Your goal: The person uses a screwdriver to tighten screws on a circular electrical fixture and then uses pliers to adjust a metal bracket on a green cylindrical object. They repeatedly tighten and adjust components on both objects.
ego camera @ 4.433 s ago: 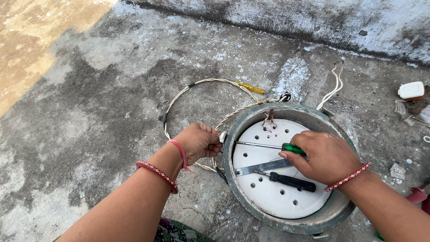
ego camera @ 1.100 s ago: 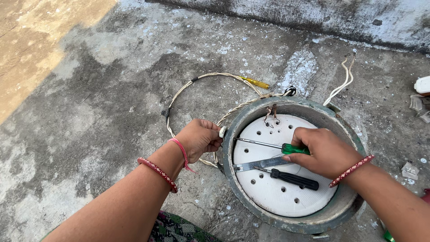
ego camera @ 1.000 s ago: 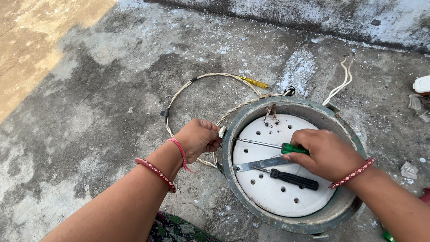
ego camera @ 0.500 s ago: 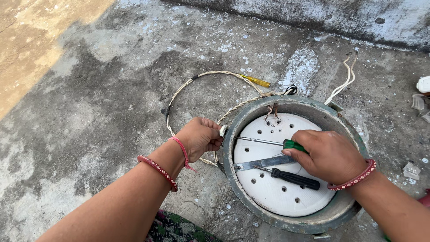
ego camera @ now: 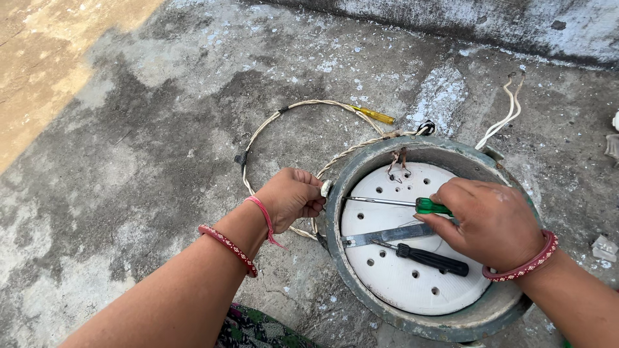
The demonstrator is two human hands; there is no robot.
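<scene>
A round grey metal housing (ego camera: 365, 298) lies on the concrete floor with a white perforated disc (ego camera: 400, 283) inside it. My right hand (ego camera: 487, 222) is shut on a green-handled screwdriver (ego camera: 431, 207), whose shaft points left across the disc. A black-handled screwdriver (ego camera: 431, 260) and a flat metal strip (ego camera: 387, 236) rest on the disc. My left hand (ego camera: 293, 196) is closed on something small and white at the housing's left rim, among the twisted wires.
A twisted white cable (ego camera: 284, 116) loops over the floor behind the housing, with a yellow tester screwdriver (ego camera: 374, 116) lying by it. Two white wire ends (ego camera: 506, 122) stick out at the back right. A wall base (ego camera: 451, 19) runs along the far edge.
The view has shifted slightly. My right hand has moved the green screwdriver a little over the disc; my left hand stays at the rim.
</scene>
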